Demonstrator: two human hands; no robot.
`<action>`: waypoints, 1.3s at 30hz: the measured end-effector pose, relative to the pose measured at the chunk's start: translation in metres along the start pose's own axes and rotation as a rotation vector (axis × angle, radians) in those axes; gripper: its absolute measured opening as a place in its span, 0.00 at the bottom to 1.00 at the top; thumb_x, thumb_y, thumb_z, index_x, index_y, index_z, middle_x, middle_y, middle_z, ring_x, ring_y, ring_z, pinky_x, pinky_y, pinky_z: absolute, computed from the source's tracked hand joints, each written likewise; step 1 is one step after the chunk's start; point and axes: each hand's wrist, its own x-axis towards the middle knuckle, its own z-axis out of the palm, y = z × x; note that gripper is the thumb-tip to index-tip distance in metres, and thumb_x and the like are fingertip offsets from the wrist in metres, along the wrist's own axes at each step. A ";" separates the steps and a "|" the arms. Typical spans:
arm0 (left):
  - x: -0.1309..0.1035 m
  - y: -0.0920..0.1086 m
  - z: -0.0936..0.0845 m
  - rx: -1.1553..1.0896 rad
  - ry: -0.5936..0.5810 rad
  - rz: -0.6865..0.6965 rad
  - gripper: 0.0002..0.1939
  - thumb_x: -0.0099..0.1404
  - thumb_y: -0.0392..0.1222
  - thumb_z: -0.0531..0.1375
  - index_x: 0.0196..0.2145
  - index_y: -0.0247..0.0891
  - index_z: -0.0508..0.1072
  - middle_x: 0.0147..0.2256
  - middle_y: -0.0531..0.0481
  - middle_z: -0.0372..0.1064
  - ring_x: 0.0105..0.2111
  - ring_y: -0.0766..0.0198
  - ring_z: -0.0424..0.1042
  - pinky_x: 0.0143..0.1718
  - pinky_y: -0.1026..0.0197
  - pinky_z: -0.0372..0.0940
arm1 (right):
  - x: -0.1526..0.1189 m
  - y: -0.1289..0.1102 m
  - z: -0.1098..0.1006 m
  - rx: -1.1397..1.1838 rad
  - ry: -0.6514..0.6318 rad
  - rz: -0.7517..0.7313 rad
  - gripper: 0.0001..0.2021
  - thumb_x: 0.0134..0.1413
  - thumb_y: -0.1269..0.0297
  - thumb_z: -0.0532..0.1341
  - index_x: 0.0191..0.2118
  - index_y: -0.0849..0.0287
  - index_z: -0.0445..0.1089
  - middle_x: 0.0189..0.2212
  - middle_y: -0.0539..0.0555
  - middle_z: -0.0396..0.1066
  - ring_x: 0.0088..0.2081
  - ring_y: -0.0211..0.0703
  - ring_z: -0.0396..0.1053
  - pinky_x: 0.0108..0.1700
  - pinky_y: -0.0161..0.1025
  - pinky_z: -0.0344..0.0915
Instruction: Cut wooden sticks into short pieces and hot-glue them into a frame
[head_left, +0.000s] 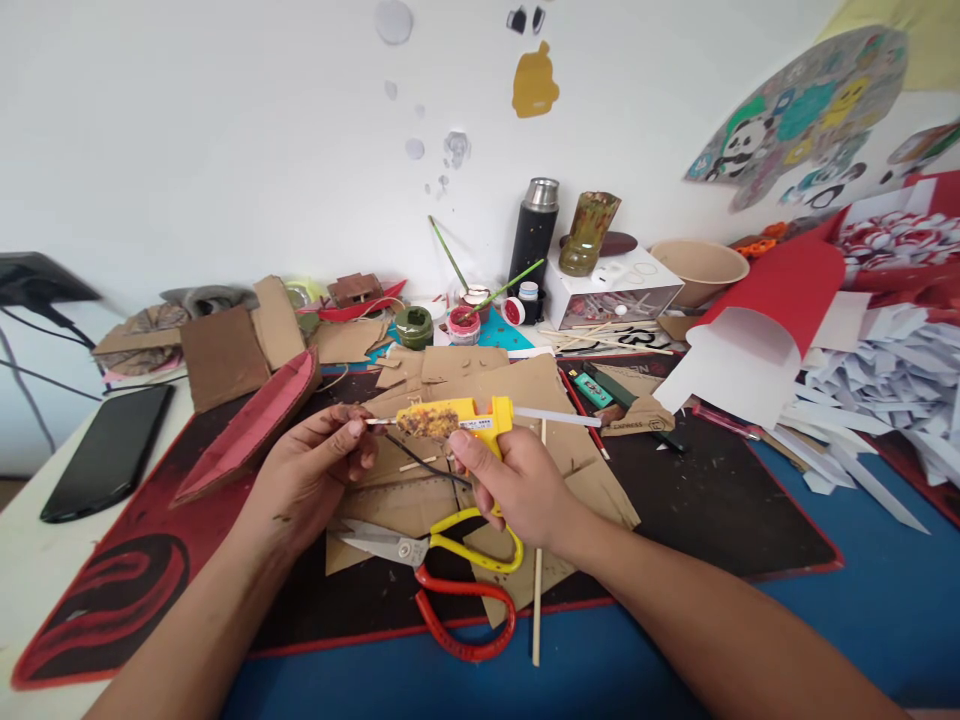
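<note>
My right hand grips a yellow hot glue gun by its handle. A translucent glue stick sticks out of the gun's back end, and brown stains cover its barrel. At the nozzle end, the fingers of my left hand are pinched together; what they hold is too small to make out. Scissors with one yellow and one red handle lie open below the gun. Beneath both hands are pieces of cardboard, and a thin wooden stick lies beside the scissors.
A pink-lined cardboard boat hull rests left, near a black phone. Paint jars, a black thermos and a white box stand along the wall. Paper strips and a red-and-white paper roll fill the right side.
</note>
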 end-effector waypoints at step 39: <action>0.000 0.000 0.000 -0.012 -0.010 -0.010 0.23 0.44 0.49 0.84 0.29 0.34 0.81 0.26 0.50 0.75 0.21 0.70 0.67 0.19 0.68 0.57 | -0.002 -0.006 0.001 -0.023 0.012 -0.026 0.34 0.66 0.28 0.57 0.22 0.54 0.62 0.13 0.46 0.57 0.16 0.34 0.57 0.22 0.35 0.56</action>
